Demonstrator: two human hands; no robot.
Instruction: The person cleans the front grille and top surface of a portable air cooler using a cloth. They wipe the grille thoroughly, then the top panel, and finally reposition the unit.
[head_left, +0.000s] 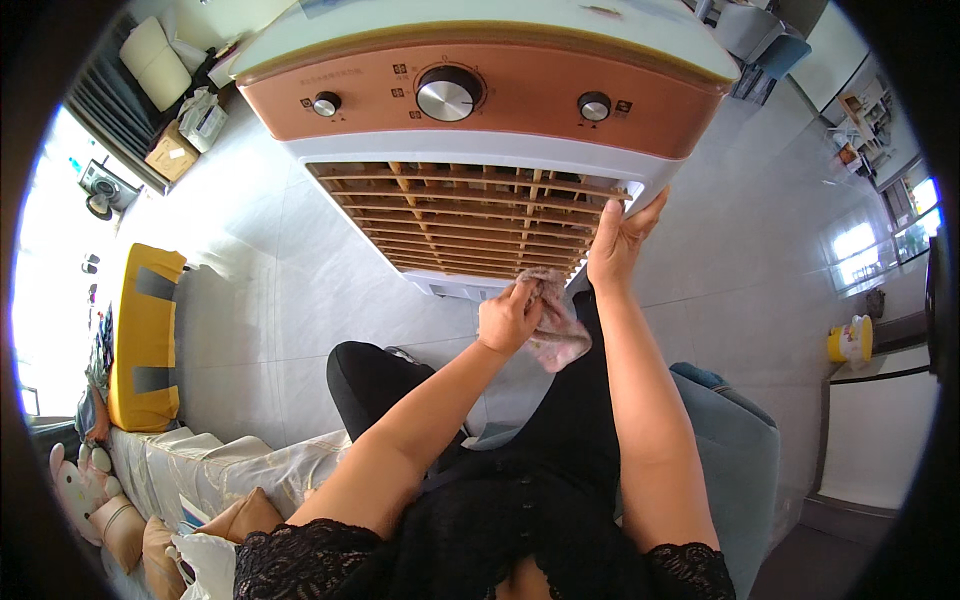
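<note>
In front of me stands an air cooler with a copper-coloured control panel point(540, 95), a big round knob point(447, 93) and two smaller knobs. Below the panel is its brown slatted grille point(460, 205) in a white frame. My left hand point(508, 316) is closed around a crumpled pinkish-grey cloth point(556, 335) at the grille's lower part; the rest of the cloth hangs down. Against the right edge of the white frame rests my right hand point(622, 245), thumb on the front and fingers round the side. It grips that edge.
A yellow padded piece point(146, 340) stands on the grey tiled floor at the left. Behind my left arm runs a covered sofa point(215, 465) with cushions and a plush rabbit. I sit by a blue-grey chair point(735, 450). Farther off are a cardboard box point(172, 152) and a yellow-and-white bucket point(850, 342).
</note>
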